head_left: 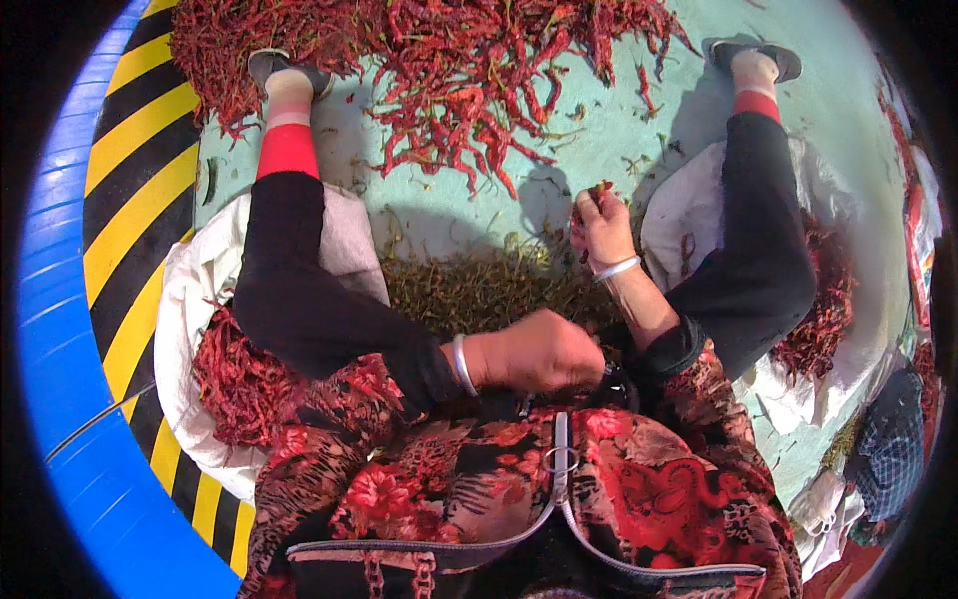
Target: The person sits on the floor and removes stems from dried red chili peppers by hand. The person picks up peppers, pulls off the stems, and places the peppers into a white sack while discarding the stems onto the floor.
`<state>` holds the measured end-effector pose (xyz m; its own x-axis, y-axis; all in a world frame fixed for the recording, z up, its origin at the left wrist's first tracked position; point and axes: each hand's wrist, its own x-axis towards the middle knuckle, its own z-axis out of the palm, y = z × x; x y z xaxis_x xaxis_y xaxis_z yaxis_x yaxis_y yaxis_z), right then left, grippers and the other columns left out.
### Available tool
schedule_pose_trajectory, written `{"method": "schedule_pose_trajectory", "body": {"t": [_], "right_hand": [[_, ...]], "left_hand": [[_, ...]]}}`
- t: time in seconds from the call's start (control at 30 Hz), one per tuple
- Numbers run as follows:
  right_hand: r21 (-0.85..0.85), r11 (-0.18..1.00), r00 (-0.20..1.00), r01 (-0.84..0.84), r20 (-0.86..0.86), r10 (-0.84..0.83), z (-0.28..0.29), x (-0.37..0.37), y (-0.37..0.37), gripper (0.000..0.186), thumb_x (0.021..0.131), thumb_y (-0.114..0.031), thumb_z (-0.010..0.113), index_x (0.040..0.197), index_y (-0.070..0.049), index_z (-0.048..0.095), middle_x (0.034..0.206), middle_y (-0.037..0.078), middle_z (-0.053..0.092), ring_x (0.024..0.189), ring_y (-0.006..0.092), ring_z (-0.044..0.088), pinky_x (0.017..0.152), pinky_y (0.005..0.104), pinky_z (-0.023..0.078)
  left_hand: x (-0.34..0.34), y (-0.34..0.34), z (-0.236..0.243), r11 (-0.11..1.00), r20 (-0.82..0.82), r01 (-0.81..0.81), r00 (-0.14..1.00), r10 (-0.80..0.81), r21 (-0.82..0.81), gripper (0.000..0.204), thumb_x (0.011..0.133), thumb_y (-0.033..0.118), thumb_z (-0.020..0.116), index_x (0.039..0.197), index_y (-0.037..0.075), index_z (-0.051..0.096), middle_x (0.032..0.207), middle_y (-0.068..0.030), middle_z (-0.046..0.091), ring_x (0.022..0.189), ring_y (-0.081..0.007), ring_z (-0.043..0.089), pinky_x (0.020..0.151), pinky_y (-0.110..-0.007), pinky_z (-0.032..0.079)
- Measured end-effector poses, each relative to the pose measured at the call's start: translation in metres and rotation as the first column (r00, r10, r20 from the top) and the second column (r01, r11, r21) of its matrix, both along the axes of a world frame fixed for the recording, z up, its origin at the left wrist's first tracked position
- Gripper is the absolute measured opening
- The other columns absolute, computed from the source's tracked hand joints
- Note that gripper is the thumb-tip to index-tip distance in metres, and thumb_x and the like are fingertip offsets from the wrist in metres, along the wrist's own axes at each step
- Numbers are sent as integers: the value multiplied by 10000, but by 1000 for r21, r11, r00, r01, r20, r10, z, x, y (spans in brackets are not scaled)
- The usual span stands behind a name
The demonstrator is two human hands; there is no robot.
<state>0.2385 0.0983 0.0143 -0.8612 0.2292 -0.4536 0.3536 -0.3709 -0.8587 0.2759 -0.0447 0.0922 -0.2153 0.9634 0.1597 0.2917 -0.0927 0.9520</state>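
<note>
My right hand (605,229) is closed round some dried red chillies (587,207), held above the pale green floor (449,200) between my legs. My left hand (542,348) is lower, curled into a fist near my lap; whatever it may hold is hidden. Below my hands lies a heap of greenish-brown stalks (444,289). Beyond them a big spread of red chillies (469,95) reaches from between my feet to the top edge.
White sacks with chillies lie beside my left leg (183,359) and right leg (793,404). A blue edge (67,290) with a yellow-and-black striped band (135,230) runs along the left. Checked cloth (888,444) lies at the right.
</note>
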Motion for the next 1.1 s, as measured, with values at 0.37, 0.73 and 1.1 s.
{"method": "schedule_pose_trajectory", "body": {"t": [0.37,0.73,1.1], "right_hand": [[-136,987,995,-81,50,89,23,18,15,113,859,-185,512,780,-109,485,537,-70,353,400,35,290,355,194,213],[-175,982,996,-76,-58,67,13,1,8,150,837,-150,543,722,-99,462,540,-65,361,411,38,310,371,203,239],[-202,979,999,-20,35,27,16,16,19,98,837,-127,532,754,-97,490,537,-61,364,406,42,313,368,204,222]], "left_hand": [[-197,46,-68,330,-726,-868,492,480,-370,352,756,362,575,764,12,608,704,-226,569,725,-381,578,624,-460,448],[-157,13,-110,315,-549,-924,381,743,-215,232,698,260,632,782,44,616,807,-140,561,774,-309,560,661,-393,450],[-154,47,-98,299,-651,-911,411,638,-283,222,708,245,636,768,38,586,879,-163,552,803,-331,555,675,-413,453]]}}
